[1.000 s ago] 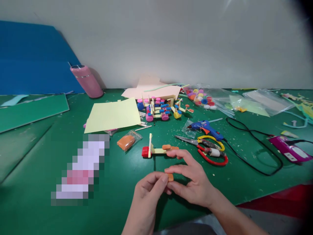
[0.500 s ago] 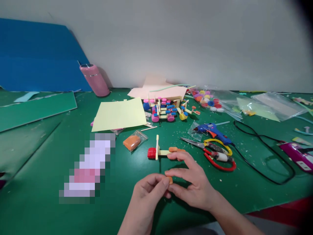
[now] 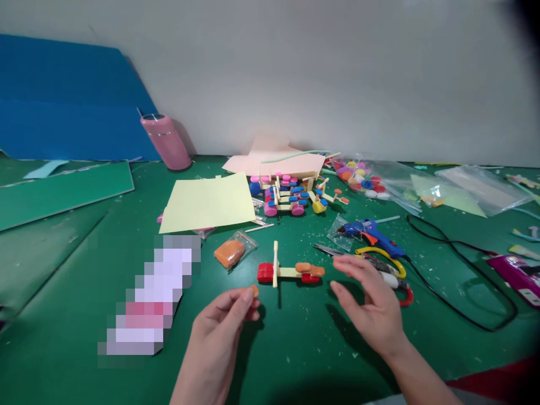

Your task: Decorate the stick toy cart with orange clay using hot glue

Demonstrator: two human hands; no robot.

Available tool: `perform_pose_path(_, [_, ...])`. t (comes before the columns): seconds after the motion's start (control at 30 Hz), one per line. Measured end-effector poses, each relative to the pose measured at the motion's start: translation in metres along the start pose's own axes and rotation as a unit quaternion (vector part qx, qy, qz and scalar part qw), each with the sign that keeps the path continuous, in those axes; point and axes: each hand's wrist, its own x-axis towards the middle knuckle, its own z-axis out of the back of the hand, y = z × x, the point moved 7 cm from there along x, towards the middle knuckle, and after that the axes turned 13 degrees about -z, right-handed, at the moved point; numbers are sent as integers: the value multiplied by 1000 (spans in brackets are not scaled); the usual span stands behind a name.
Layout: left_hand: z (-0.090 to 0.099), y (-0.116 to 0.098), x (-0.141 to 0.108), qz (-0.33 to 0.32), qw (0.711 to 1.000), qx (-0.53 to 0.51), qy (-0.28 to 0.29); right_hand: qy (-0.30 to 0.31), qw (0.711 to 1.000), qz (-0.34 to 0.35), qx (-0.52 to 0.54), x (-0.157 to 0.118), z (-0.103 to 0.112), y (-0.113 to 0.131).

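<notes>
Between the thumb and fingers of my left hand (image 3: 225, 320) is a small orange clay piece (image 3: 254, 291), mostly covered by the fingertips. My right hand (image 3: 371, 306) has its thumb and fingers apart with nothing in them, just right of a small stick model (image 3: 289, 272). That model has red wheels, an upright pale stick near its left end and orange clay pads on its right end. Behind it, to the left, lies a bag of orange clay (image 3: 230, 253). Scissors (image 3: 405, 267) with red and yellow handles are partly hidden behind my right hand.
More colourful stick models (image 3: 287, 199) stand behind, beside a yellow sheet (image 3: 208, 203). A blue glue gun (image 3: 373, 233) with a black cord lies at right, near a purple power strip (image 3: 517, 273). A pink tumbler (image 3: 169, 143) leans at the back left.
My hands have moved apart: the left one went left with the orange piece, the right one went right and opened. The model's right end is now uncovered.
</notes>
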Motion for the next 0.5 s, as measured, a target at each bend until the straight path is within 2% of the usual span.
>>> perform_pose_path(0.1, [4,-5,17,-43,998,-9,-48,-103,991,-59,-63,14,32,-32])
perform_pose_path(0.2, [-3,-5,30,-55,998,-3,-25,-158,960,-149,-177,30,65,-74])
perform_pose_path(0.33, [-15,0,36,-49,998,11,26,-114,948,-181,-236,53,88,-117])
perform_pose_path(0.5, [-20,4,26,-49,998,16,33,-34,937,-228,-263,70,84,-149])
